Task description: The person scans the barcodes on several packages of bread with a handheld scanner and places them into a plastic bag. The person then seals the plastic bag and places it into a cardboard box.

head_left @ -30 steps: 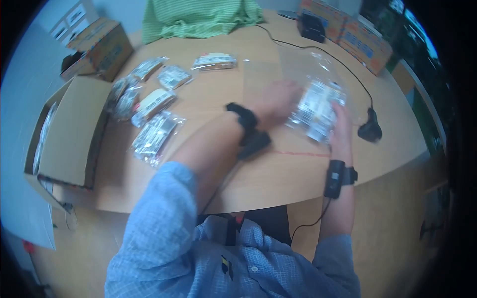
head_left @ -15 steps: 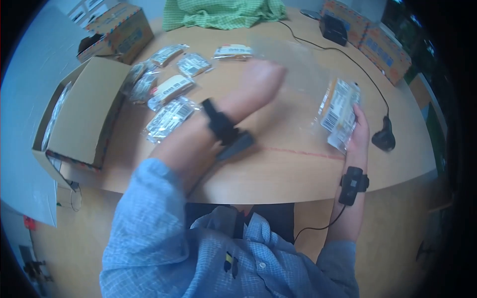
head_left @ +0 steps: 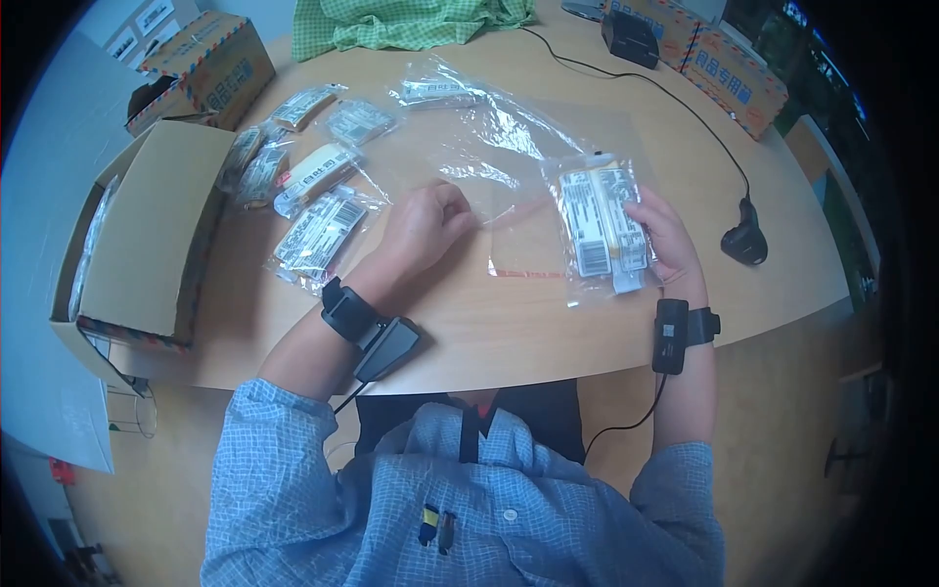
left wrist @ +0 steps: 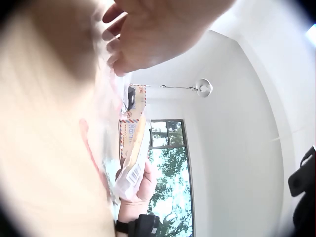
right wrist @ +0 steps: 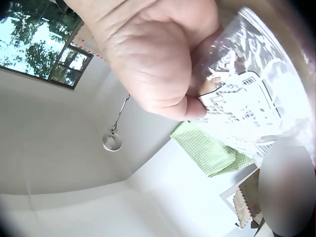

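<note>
Two wrapped packets with white printed labels [head_left: 587,220] stand side by side in my right hand [head_left: 670,240], gripped at their right edge. The right wrist view has my thumb and palm [right wrist: 153,59] against a packet's label [right wrist: 242,103]. Over the table spreads a large clear plastic bag [head_left: 499,137], crinkled and shiny. My left hand [head_left: 421,230] is low at its near left edge, fingers curled round the film; exactly where they pinch is hidden. The left wrist view shows those bent fingers [left wrist: 158,32] beside thin film.
Several wrapped packets [head_left: 318,235] lie at the left, beside an open cardboard box [head_left: 152,230]. Behind are another carton [head_left: 220,78] and a green checked cloth [head_left: 391,24]. Cartons [head_left: 734,78], a black device [head_left: 631,39] and a corded black scanner [head_left: 745,240] are at the right.
My left hand has swung left and nearer my body, and the clear bag now stretches left across the table, partly over the loose packets. My right hand still holds the packets, now turned label-up.
</note>
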### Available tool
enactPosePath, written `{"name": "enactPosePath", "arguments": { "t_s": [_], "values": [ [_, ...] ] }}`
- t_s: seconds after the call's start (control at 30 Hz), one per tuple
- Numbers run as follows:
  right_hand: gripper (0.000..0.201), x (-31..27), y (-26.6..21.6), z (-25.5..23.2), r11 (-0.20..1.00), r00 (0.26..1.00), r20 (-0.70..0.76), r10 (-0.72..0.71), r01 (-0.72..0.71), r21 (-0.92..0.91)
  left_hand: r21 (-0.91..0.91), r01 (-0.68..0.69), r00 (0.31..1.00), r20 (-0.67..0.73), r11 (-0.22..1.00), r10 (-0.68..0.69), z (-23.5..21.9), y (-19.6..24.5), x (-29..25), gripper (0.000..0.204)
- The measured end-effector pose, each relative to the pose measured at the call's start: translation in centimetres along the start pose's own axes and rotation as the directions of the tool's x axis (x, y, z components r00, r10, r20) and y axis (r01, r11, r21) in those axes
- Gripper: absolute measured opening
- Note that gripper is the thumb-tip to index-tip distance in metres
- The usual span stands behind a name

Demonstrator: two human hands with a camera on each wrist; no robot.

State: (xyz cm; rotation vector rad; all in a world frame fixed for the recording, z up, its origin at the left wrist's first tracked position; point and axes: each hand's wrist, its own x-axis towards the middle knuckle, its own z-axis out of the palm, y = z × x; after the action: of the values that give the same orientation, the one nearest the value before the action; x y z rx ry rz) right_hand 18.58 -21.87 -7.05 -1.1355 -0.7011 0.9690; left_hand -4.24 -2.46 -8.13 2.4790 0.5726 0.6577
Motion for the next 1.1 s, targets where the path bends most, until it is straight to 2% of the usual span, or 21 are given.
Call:
{"name": "enactPosePath", "arguments": {
  "t_s": [0.13, 0.2, 0.23, 0.37, 0.4, 0.47, 0.53, 0.6, 0.67, 0.7, 0.73, 0.77, 0.8, 0.87, 0.9, 0.93, 0.97, 1.0, 1.03, 1.07, 1.1],
  "values": [
    [0.039, -0.2, 0.3, 0.0, 0.993, 0.992, 0.072, 0.101, -0.105, 0.050, -0.067, -0.024, 0.998, 0.062, 0.997, 0.028, 0.6, 0.0, -0.2, 0.010],
    [0.040, -0.3, 0.2, 0.0, 0.992, 0.992, 0.077, 0.105, -0.109, 0.062, -0.153, -0.238, 0.952, 0.161, 0.959, 0.262, 1.2, 0.4, -0.4, 0.008],
    [0.040, -0.3, 0.4, 0.1, 0.991, 0.991, 0.087, 0.106, -0.113, 0.078, -0.110, -0.386, 0.903, 0.161, 0.916, 0.399, 1.4, 0.8, -0.6, 0.009],
    [0.041, 0.4, 0.9, -0.3, 0.990, 0.995, 0.096, 0.002, -0.016, 0.140, -0.117, -0.460, 0.863, 0.175, 0.880, 0.475, 0.8, 2.0, -0.3, 0.011],
    [0.040, 0.7, 1.1, -0.2, 0.985, 0.997, 0.064, -0.034, 0.022, 0.173, -0.077, -0.421, 0.905, 0.035, 0.904, 0.425, 0.7, 2.4, -0.4, 0.013],
    [0.039, 0.8, 1.2, 1.0, 0.976, 0.997, 0.022, -0.080, 0.073, 0.205, -0.019, -0.331, 0.916, -0.245, 0.943, 0.317, 0.5, 3.0, -0.5, 0.032],
    [0.036, 0.6, 0.8, 3.1, 0.986, 0.991, 0.136, -0.007, -0.016, 0.166, 0.049, -0.412, 0.891, -0.188, 0.910, 0.414, 0.5, 3.5, -0.4, 0.042],
    [0.035, 1.0, 1.2, 4.6, 0.986, 0.990, 0.140, 0.011, -0.034, 0.164, 0.103, -0.487, 0.859, -0.123, 0.867, 0.497, 0.9, 3.4, -0.3, 0.052],
    [0.034, 1.4, 1.5, 5.6, 0.984, 0.973, 0.222, 0.057, -0.092, 0.151, 0.194, -0.639, 0.753, -0.039, 0.744, 0.657, 0.7, 2.6, 0.1, 0.051],
    [0.033, 1.6, 1.4, 6.4, 0.980, 0.985, 0.171, 0.032, -0.064, 0.186, 0.156, -0.636, 0.740, -0.156, 0.756, 0.655, 0.6, 2.5, 0.4, 0.044],
    [0.033, 1.5, 1.0, 6.2, 0.979, 0.985, 0.168, 0.034, -0.066, 0.192, 0.152, -0.637, 0.741, -0.149, 0.756, 0.654, 0.3, 2.5, 0.2, 0.044],
    [0.032, 1.5, 0.4, 5.6, 0.999, 0.992, 0.128, 0.025, -0.019, -0.047, -0.007, -0.466, 0.843, -0.307, 0.885, 0.442, -0.1, 2.5, -0.1, 0.037],
    [0.031, 1.5, 0.0, 5.0, 0.958, 0.995, 0.096, 0.007, 0.021, -0.287, -0.193, -0.283, 0.890, -0.419, 0.939, 0.182, -0.6, 2.4, -0.4, 0.030],
    [0.029, 2.1, 0.9, 3.6, 0.929, 0.998, 0.039, -0.058, 0.068, -0.364, -0.419, -0.229, 0.870, -0.493, 0.879, -0.008, -1.8, 1.3, 0.0, 0.024],
    [0.026, 2.2, 1.1, 2.9, 0.823, 0.990, 0.058, -0.129, 0.140, -0.551, -0.597, -0.181, 0.873, -0.463, 0.782, -0.151, -2.2, 0.9, 0.1, 0.026],
    [0.024, 2.2, 1.1, 2.8, 0.674, 0.977, 0.092, -0.194, 0.201, -0.711, -0.597, -0.177, 0.873, -0.462, 0.782, -0.156, -2.3, 0.8, 0.4, 0.026],
    [0.024, 2.1, 1.1, 2.9, 0.676, 0.978, 0.091, -0.189, 0.197, -0.710, -0.775, -0.182, 0.880, -0.403, 0.605, -0.252, -2.4, 0.6, 0.7, 0.027],
    [0.022, 1.9, 1.0, 3.0, 0.549, 0.956, 0.172, -0.239, 0.279, -0.788, -0.903, -0.183, 0.887, -0.322, 0.390, -0.330, -2.5, 0.7, 0.8, 0.029],
    [0.021, 1.7, 1.0, 3.3, 0.406, 0.926, 0.258, -0.277, 0.356, -0.842, -0.925, -0.154, 0.903, -0.275, 0.347, -0.331, -2.3, 1.0, 0.7, 0.029],
    [0.021, 1.6, 1.2, 3.5, 0.406, 0.927, 0.254, -0.276, 0.352, -0.843, -0.926, -0.152, 0.904, -0.271, 0.345, -0.330, -2.1, 1.2, 0.7, 0.029],
    [0.018, 1.4, 1.6, 3.7, 0.254, 0.888, 0.300, -0.347, 0.397, -0.882, -0.923, -0.160, 0.906, -0.278, 0.351, -0.318, -1.9, 1.5, 0.6, 0.028]
  ]
}}
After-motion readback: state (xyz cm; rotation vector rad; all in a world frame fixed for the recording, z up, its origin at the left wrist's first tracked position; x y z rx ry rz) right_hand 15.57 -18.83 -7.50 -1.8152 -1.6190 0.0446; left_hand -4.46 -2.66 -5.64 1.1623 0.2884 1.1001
